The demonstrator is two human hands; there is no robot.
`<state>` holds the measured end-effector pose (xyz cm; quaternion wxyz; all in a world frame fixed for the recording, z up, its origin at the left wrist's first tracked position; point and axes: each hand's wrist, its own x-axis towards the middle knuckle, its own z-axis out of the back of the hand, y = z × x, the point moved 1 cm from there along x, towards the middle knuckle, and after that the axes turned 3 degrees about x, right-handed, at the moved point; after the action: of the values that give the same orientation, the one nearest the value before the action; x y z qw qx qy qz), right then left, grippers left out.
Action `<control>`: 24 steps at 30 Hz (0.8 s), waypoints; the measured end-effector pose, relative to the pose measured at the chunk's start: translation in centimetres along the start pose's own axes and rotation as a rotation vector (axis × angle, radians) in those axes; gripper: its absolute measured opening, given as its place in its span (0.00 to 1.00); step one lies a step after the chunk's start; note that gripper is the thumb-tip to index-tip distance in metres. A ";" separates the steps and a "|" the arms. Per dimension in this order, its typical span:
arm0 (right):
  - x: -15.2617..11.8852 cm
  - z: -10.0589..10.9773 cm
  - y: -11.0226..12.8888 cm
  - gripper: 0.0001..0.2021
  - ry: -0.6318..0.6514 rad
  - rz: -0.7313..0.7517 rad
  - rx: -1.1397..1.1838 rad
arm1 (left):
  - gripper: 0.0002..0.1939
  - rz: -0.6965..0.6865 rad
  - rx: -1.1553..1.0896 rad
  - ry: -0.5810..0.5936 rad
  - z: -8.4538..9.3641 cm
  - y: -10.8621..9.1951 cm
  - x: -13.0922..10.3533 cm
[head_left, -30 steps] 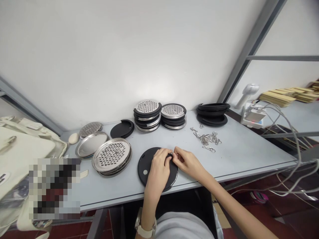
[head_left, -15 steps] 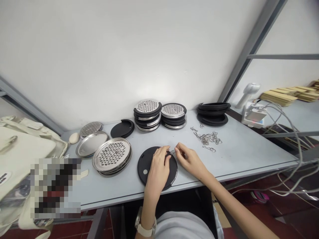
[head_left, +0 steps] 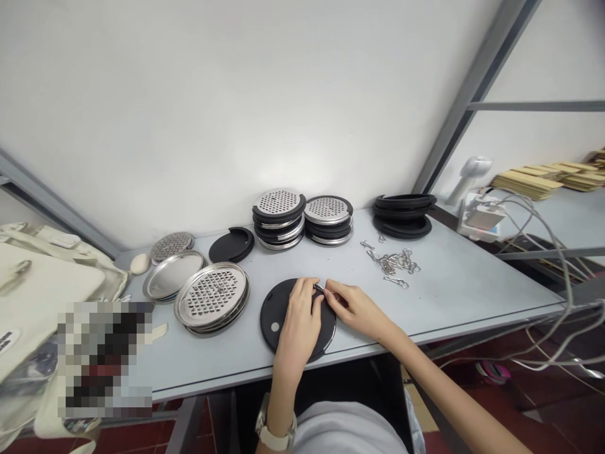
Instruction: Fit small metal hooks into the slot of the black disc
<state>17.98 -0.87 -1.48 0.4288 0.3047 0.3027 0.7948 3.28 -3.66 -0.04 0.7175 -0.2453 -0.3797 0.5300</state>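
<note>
I see the left hand point(head_left: 299, 320) on a black disc point(head_left: 275, 308), thumb and forefinger apart, while the right hand point(head_left: 353, 308) pinches a metal hook point(head_left: 319, 287) near its edge.

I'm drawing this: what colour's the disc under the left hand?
The disc is mostly black: see the head view.

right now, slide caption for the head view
Left hand on a black disc, right hand at its edge, metal clips beyond.

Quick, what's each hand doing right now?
Left hand: on the black disc, partly curled; grip unclear.
Right hand: closed, seemingly pinching a small metal piece.
</note>
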 end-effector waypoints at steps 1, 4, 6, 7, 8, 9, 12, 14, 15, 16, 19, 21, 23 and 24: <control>0.0 0.0 0.0 0.11 -0.001 -0.002 0.005 | 0.14 -0.003 0.002 0.000 0.0 0.0 0.0; 0.0 0.1 0.0 0.11 -0.020 -0.011 0.020 | 0.14 -0.019 0.005 -0.003 0.0 0.0 0.1; 0.0 0.1 0.1 0.12 -0.033 -0.019 0.028 | 0.14 -0.026 -0.001 -0.005 0.0 0.0 0.1; 0.0 0.1 0.1 0.12 -0.039 -0.023 0.031 | 0.14 -0.028 -0.005 -0.004 0.0 0.1 0.2; 0.0 0.2 0.1 0.12 -0.044 -0.027 0.036 | 0.14 -0.028 -0.007 -0.005 0.0 0.1 0.2; 0.0 0.2 0.2 0.12 -0.045 -0.030 0.040 | 0.14 -0.029 -0.009 -0.006 0.0 0.1 0.2; 0.0 0.2 0.2 0.12 -0.038 -0.031 0.042 | 0.13 -0.033 -0.005 -0.006 0.0 0.1 0.2; 0.0 0.2 0.1 0.12 -0.030 -0.025 0.029 | 0.13 -0.035 -0.001 -0.005 -0.1 0.1 0.2; 0.0 0.1 0.0 0.12 -0.026 -0.021 0.020 | 0.13 -0.035 0.000 -0.005 -0.1 0.2 0.2; 0.1 0.1 0.0 0.11 -0.024 -0.016 0.011 | 0.14 -0.034 0.001 -0.005 -0.1 0.2 0.2; 0.1 0.1 -0.1 0.10 -0.019 -0.006 -0.007 | 0.14 -0.041 0.010 -0.002 -0.1 0.2 0.2; 0.1 0.0 -0.1 0.08 -0.012 -0.003 -0.019 | 0.14 -0.053 0.022 0.002 -0.1 0.1 0.2; 0.1 0.0 -0.1 0.07 -0.004 0.001 -0.035 | 0.14 -0.070 0.039 0.002 -0.1 0.1 0.2; 0.1 0.0 -0.1 0.06 -0.002 0.001 -0.043 | 0.14 -0.077 0.048 0.000 -0.1 0.1 0.2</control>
<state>17.97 -0.79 -1.54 0.4349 0.2963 0.2852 0.8011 3.36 -3.41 -0.08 0.7430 -0.2135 -0.3759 0.5109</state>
